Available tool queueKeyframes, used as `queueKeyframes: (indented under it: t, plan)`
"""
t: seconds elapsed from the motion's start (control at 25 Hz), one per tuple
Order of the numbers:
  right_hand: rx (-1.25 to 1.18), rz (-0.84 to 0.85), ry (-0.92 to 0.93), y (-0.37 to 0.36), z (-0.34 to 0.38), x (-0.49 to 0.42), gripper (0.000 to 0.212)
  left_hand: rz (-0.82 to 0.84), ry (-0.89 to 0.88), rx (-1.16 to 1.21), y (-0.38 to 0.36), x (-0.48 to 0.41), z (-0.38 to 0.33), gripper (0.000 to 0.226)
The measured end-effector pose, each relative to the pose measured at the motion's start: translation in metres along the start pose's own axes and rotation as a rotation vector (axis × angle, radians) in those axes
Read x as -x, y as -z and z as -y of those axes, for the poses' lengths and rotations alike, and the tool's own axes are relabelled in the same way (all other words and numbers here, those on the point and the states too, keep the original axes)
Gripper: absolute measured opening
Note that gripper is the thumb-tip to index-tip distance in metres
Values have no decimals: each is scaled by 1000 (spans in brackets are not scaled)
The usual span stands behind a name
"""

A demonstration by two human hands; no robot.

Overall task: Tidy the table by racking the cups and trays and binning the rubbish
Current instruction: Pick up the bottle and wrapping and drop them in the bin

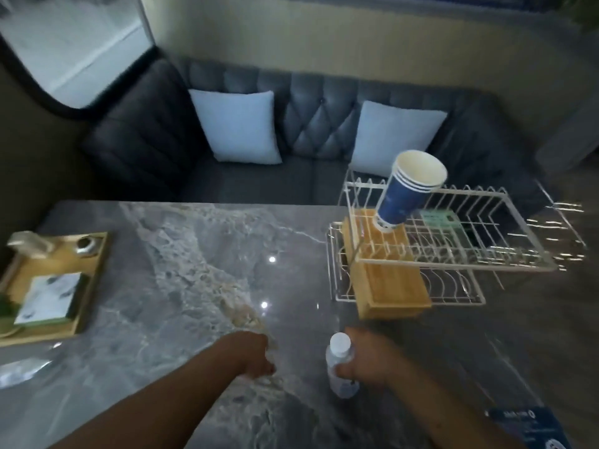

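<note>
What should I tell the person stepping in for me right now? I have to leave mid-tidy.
Right hand grips a small plastic bottle above the table.
Left hand holds nothing, curled low over the table.
Done: stacked blue cups and one wooden tray sit in the white rack.
Left: bin the bottle and the plastic wrapper; rack the loaded wooden tray at far left.

One head-worn wide-angle camera is looking forward and steeply down from the near edge of the table (201,254). It is facing the sofa (311,124) on the far side. The hands are sitting close under the lens at the bottom, the rack (453,247) is showing far right, and a tray (94,280) is showing at the left. The picture is blurring toward its edges.
</note>
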State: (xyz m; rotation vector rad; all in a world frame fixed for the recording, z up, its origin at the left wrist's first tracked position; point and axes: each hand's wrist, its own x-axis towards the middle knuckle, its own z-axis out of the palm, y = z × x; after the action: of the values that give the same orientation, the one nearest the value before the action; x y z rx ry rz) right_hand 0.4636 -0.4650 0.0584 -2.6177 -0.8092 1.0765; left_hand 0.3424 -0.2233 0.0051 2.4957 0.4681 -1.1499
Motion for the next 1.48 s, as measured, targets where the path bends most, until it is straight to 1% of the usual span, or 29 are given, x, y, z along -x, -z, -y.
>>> queueKeyframes:
  t: [0.08, 0.12, 0.16, 0.2, 0.24, 0.28, 0.36, 0.4, 0.44, 0.52, 0.56, 0.64, 0.72, 0.8, 0.88, 1.0, 1.08, 1.16, 1.24, 1.36, 1.48]
  plan:
    - [87, 13, 43, -8, 40, -21, 49, -12, 33, 50, 2, 17, 44, 72]
    - [103, 6, 72, -9, 48, -26, 53, -24, 72, 77, 5, 22, 55, 69]
    - [102, 20, 37, -4, 48, -19, 59, -45, 109, 98, 5, 19, 54, 67]
    - [134, 25, 115, -17, 94, -37, 64, -59, 180, 137, -3, 34, 105, 65]
    - [213, 71, 190, -36, 161, -67, 69, -94, 255, 198, -12, 59, 172, 64]
    - [214, 60, 175, -33, 160, -64, 68, -126, 276, 213, -12, 59, 172, 62]
    - [180, 89, 202, -26, 179, -65, 56, -147, 358, 177, -13, 61, 190, 59]
    - [208, 90, 220, -33, 196, -74, 51, -183, 389, 168, -18, 66, 209, 56]
    - [227, 100, 259, -41, 218, -82, 50, -240, 438, 175, -23, 74, 232, 54]
    - [251, 127, 287, -54, 256, -93, 54, -336, 509, 184, -29, 89, 269, 53]
    - [242, 126, 311, -59, 275, -98, 52, -388, 552, 181, -35, 94, 288, 55]
    - [243, 129, 355, -70, 301, -106, 48, -460, 633, 148, -45, 102, 316, 68]
    - [246, 146, 374, -81, 323, -113, 54, -473, 705, 148, -55, 109, 344, 85]
    - [274, 145, 402, -90, 338, -120, 58, -476, 793, 169, -64, 117, 370, 94]
    - [288, 135, 411, -95, 349, -124, 58, -439, 892, 228, -70, 124, 392, 96]
    - [275, 122, 417, -98, 351, -126, 57, -330, 966, 343, -77, 130, 413, 92]
    - [253, 110, 391, -95, 346, -127, 59, -287, 960, 399, -80, 132, 421, 83]
    - [240, 90, 360, -90, 334, -126, 62, -313, 858, 406, -82, 130, 418, 67]
    - [224, 73, 330, -84, 316, -122, 63, -351, 729, 372, -79, 123, 400, 54]
    - [171, 51, 288, -77, 285, -111, 58, -388, 544, 361, -59, 105, 348, 54]
    - [82, 12, 235, -64, 239, -93, 62, -372, 357, 345, -29, 82, 279, 55]
